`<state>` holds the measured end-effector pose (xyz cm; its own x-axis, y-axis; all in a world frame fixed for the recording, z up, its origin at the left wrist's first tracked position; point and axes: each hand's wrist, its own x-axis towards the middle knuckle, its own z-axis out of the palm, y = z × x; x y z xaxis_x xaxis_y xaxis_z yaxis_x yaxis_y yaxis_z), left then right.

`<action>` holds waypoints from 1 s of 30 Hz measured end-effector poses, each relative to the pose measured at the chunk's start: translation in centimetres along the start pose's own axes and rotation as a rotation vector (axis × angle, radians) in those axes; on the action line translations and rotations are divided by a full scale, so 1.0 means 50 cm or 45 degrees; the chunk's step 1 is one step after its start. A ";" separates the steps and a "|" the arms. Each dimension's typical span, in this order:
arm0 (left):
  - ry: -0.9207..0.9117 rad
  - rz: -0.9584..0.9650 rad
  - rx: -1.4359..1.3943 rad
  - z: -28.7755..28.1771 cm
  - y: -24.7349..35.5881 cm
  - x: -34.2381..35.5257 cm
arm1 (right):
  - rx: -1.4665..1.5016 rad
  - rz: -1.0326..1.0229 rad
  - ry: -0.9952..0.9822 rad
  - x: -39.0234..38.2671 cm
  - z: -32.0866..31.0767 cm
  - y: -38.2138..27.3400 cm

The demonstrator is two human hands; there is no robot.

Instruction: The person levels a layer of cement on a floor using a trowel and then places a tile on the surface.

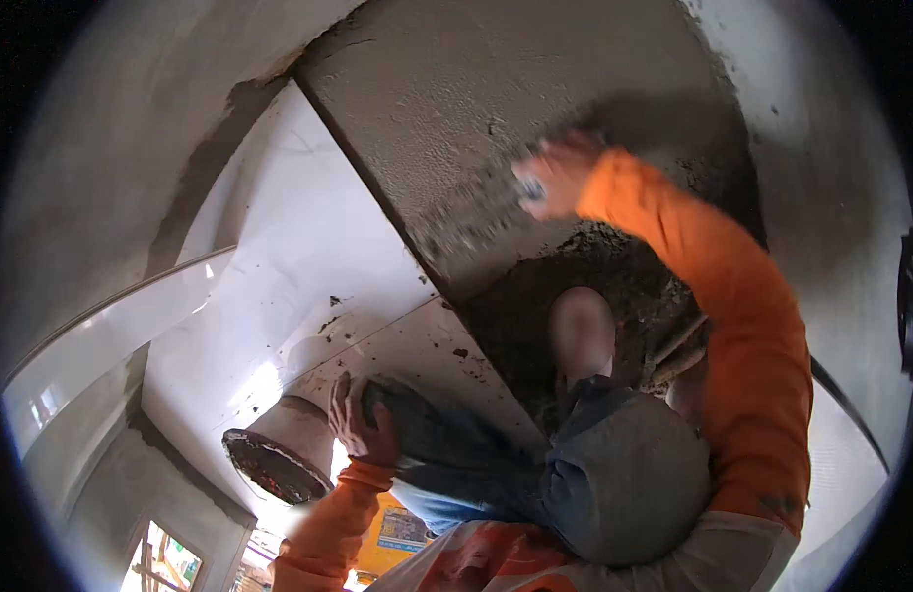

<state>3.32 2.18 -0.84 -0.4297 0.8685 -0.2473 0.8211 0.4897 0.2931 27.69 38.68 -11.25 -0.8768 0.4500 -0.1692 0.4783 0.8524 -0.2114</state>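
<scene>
My right hand point(560, 178), in an orange sleeve, reaches over a bed of wet grey mortar point(496, 79). Its fingers are closed around a long, mortar-smeared trowel point(476, 212), which lies across the mortar surface; motion blurs both, and the trowel's exact shape is unclear. Smooth mortar stretches beyond it, while rougher, darker material point(515, 306) lies nearer to me. My left hand point(363, 419) rests on my bent left knee with its fingers spread, holding nothing. Beside it a bucket point(279, 449) with a dirty rim and dark contents leans on its side or tilts.
Glossy white tiles point(308, 217) with mortar crumbs border the mortar along a straight edge. My bare foot point(583, 331) stands on the dark material. Grey walls point(821, 148) rise at both sides. A yellow object point(392, 538) with a label sits behind my left forearm.
</scene>
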 end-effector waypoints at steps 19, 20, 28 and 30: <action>0.131 0.284 -0.018 0.006 -0.106 -0.086 | 0.312 1.985 0.358 -0.468 0.023 -0.085; 0.144 0.271 0.100 0.008 -0.113 -0.088 | 0.307 2.007 0.380 -0.490 0.020 -0.103; 0.160 0.480 0.169 0.011 -0.098 -0.071 | 0.608 2.189 0.391 -0.665 0.075 -0.280; 0.260 0.468 0.119 0.014 -0.105 -0.089 | 0.448 2.044 0.621 -0.701 0.125 -0.321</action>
<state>1.17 -4.31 -1.91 -0.1600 0.9859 0.0487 0.9599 0.1439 0.2406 51.04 7.56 -7.92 0.5553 0.8207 -0.1347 0.7548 -0.5654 -0.3325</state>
